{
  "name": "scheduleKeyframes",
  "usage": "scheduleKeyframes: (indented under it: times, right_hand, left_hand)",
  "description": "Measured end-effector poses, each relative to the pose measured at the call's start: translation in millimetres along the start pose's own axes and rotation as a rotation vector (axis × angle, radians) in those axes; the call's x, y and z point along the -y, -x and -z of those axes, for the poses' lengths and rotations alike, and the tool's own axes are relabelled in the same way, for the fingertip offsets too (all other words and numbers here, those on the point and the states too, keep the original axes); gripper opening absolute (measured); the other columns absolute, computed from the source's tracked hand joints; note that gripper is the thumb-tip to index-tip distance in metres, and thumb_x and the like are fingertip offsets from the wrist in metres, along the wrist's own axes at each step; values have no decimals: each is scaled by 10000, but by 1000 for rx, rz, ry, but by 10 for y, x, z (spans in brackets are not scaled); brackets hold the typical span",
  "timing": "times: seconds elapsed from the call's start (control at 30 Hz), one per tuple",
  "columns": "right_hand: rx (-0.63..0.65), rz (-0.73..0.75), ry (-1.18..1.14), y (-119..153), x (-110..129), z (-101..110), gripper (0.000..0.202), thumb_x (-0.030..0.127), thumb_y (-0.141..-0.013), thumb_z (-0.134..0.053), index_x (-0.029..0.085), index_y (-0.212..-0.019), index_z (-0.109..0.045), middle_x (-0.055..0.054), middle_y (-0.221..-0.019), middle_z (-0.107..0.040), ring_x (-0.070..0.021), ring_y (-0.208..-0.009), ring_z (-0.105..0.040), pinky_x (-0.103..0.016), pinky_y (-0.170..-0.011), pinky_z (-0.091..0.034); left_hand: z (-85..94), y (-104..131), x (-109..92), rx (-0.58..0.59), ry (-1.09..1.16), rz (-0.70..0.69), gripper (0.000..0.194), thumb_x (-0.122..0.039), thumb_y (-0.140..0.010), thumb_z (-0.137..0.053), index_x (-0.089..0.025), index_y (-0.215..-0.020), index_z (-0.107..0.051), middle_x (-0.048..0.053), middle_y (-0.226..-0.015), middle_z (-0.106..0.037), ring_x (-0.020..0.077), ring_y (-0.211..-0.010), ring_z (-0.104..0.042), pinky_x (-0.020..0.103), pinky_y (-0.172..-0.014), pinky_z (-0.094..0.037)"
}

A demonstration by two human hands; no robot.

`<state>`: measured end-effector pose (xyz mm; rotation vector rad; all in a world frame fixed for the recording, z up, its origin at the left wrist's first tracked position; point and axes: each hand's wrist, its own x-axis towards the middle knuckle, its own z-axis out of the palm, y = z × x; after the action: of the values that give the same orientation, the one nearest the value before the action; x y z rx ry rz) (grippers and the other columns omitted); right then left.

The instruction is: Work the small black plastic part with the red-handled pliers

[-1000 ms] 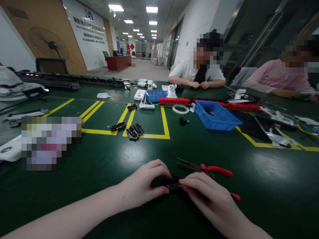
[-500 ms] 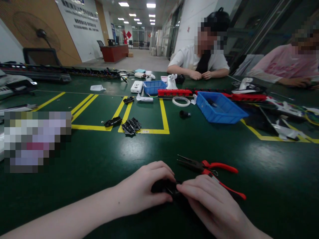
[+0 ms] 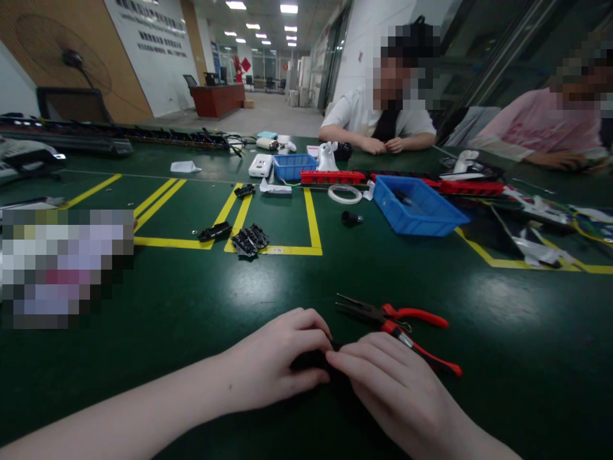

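Black part (image 3: 306, 362): mostly hidden between the hands
Left hand (image 3: 282, 351): fingers curled around it
Right hand (image 3: 397, 377): fingertips together, hold unclear
Red-handled needle-nose pliers (image 3: 373, 313): just beyond right hand

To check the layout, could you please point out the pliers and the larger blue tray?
Pliers (image 3: 391, 312): head view, upper red handle near the pivot.
Larger blue tray (image 3: 421, 223): head view, front outer wall.

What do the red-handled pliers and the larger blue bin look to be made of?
Needle-nose pliers: probably steel jaws, dull and dark with paler tips; handles likely plastic or rubber, smooth, evenly red. Larger blue bin: likely moulded plastic, semi-matte, by its uniform colour.
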<state>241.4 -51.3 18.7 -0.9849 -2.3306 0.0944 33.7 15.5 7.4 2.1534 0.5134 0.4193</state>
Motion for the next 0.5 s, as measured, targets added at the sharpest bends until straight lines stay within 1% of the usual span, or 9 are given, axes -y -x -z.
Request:
scheduleKeyframes:
  times: [0.13, 0.5]
  right_hand:
    - [-12, -51, -67, 12, -13, -38, 277, 78, -909, -475, 200, -1116, -614, -45, -916, -705, -130, -808, -645, -263, -700, -539]
    - [-6, -38, -48, 28, -12, -40, 253, 76, -899, -491, 183, -1090, -618, -49, -912, -700, -135, -813, -643, -272, -714, -546]
  left_hand:
    - [0, 3, 7, 0, -41, -7, 122, -201, -858, -639, -178, -975, -612, 48, -1111, -573, 174, -1017, -542, 308, -904, -469]
    - [-7, 19, 25, -6, -124, -44, 130, -222, -870, -629, -183, -991, -603, 41, -1107, -582, 171, -989, -550, 303, -877, -473]
